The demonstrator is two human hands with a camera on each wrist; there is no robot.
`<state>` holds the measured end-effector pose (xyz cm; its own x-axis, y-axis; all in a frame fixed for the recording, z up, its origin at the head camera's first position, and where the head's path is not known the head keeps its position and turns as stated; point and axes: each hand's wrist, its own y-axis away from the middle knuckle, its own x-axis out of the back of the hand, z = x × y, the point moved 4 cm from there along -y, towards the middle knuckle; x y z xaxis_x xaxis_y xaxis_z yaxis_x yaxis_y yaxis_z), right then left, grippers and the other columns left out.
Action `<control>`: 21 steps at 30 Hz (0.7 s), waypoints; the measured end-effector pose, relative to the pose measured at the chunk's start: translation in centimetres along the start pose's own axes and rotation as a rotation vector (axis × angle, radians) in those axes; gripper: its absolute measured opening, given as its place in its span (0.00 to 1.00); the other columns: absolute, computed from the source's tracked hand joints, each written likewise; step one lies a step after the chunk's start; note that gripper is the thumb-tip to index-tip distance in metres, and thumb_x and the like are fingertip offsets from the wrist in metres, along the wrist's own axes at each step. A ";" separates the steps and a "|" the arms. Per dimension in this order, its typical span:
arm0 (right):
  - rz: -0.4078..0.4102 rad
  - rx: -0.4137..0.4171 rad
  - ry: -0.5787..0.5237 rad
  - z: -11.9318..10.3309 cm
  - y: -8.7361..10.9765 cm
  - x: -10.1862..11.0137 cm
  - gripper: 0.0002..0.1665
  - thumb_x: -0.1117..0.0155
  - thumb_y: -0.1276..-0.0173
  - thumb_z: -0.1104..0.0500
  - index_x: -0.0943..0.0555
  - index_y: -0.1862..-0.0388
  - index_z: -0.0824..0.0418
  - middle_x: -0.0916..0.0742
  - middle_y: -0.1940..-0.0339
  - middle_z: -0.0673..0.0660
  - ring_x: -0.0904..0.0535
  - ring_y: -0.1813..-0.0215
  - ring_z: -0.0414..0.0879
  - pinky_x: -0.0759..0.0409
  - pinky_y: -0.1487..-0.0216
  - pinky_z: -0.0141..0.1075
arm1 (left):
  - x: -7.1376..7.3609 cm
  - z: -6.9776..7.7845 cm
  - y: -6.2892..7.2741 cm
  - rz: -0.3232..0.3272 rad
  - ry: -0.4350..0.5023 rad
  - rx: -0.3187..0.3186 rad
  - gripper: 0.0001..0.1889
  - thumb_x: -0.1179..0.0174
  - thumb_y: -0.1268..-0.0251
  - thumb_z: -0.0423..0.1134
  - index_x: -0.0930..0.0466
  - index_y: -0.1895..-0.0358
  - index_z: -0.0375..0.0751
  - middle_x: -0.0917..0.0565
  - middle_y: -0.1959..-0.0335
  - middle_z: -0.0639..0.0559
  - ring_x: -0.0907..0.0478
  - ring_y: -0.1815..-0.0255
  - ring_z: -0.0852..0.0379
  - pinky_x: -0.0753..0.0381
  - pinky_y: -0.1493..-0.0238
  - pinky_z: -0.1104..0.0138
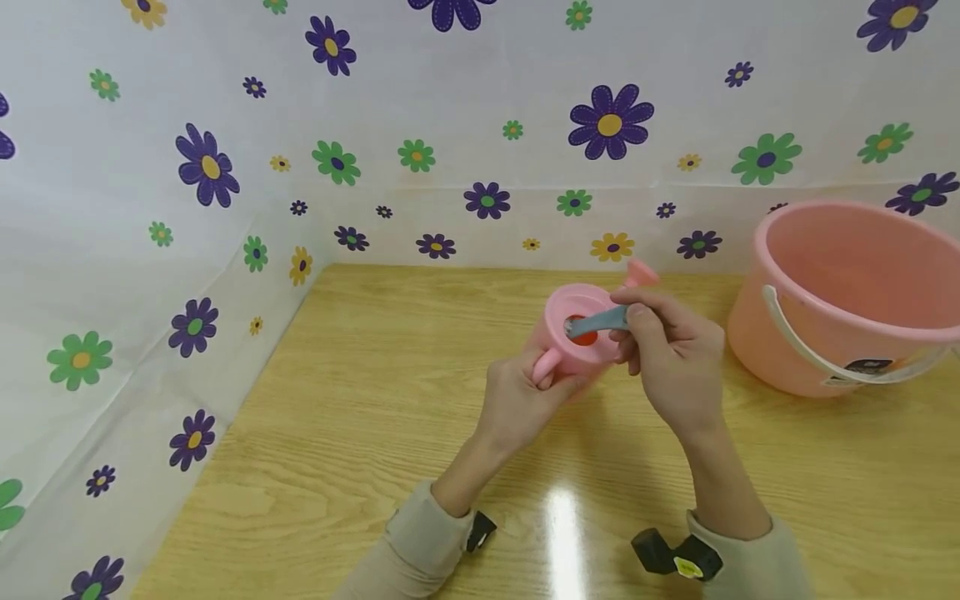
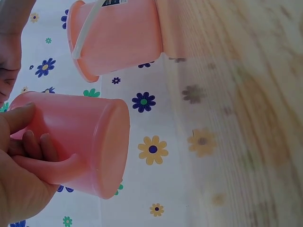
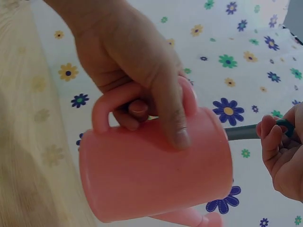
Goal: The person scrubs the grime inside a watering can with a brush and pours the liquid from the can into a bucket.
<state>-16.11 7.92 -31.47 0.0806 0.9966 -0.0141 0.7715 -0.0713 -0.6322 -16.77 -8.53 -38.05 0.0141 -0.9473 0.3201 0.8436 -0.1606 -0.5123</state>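
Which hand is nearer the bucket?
Right: the right hand is just left of the bucket, while the left hand is farther left, gripping the watering can.

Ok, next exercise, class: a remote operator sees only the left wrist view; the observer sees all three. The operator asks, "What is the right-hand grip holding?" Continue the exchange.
Observer: The right-hand grip holds a curved grey-blue utensil.
Operator: Where is its far end?
Observer: Within the round top opening of the pink cylindrical plastic-looking watering can; how deep, I can't tell.
Operator: Does the can have a spout? I see none.
Observer: Yes, it ends in a flared pink head.
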 end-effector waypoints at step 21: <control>-0.059 -0.048 0.043 0.5 -0.1 -0.3 0.13 0.48 0.26 0.70 0.15 0.57 0.70 0.17 0.79 0.51 0.27 0.82 0.42 0.28 0.81 0.27 | 0.1 0.2 -0.1 0.005 -0.006 0.003 0.08 0.27 0.44 0.31 0.19 0.69 0.35 0.30 0.84 0.57 0.38 0.83 0.67 0.37 0.80 0.75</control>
<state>-16.54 7.60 -31.82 0.0602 0.9966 0.0565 0.8053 -0.0150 -0.5927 -16.70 -8.53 -37.82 0.0221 -0.9464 0.3224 0.8454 -0.1545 -0.5114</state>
